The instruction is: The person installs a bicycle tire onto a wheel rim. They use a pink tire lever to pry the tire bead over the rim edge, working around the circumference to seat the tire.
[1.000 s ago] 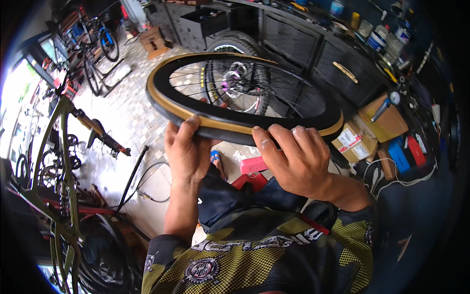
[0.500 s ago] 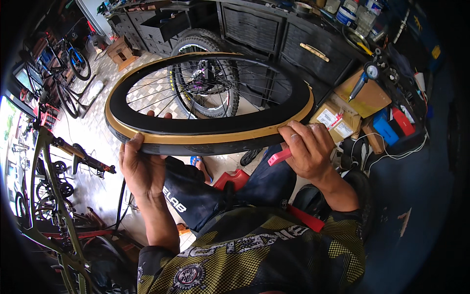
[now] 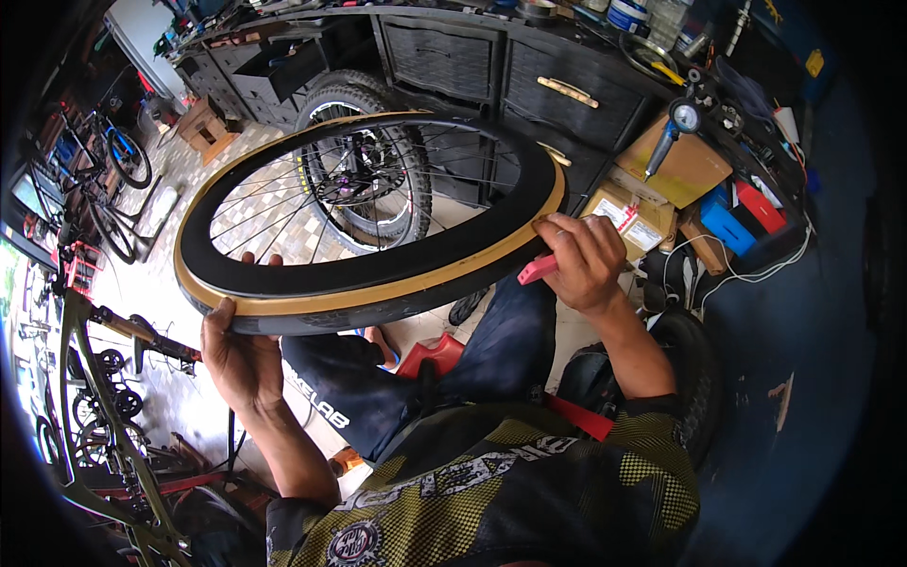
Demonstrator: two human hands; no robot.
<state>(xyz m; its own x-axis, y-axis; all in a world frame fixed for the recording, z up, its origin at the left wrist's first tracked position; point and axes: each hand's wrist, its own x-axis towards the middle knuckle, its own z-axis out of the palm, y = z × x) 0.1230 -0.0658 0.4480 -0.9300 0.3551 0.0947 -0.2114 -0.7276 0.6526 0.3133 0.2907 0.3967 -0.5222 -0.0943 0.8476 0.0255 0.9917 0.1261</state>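
A bicycle wheel with a deep black rim (image 3: 397,260) and a black tyre with a tan sidewall (image 3: 378,295) hangs in front of me, tilted with its left side lower. My left hand (image 3: 244,364) is closed round its near left edge. The thumb lies on the tan sidewall, and fingertips show inside the rim. At the near right edge, my right hand (image 3: 588,260) grips the tyre, fingers on top. A pink tyre lever (image 3: 539,269) sticks out of that same hand below the tyre. Whether the tyre bead is fully seated cannot be made out.
Behind the wheel, another wheel with a knobbly tyre (image 3: 416,180) leans near black cabinets (image 3: 439,66). Cardboard boxes (image 3: 675,156) and a pressure gauge (image 3: 682,118) are at the right. An olive bike frame (image 3: 90,378) stands at the left, and a red object (image 3: 433,355) lies between my legs.
The wheel has tilted: its left side is lower with my left hand, while my right hand is a little higher. The whole view has shifted somewhat. Both hands keep their grip.
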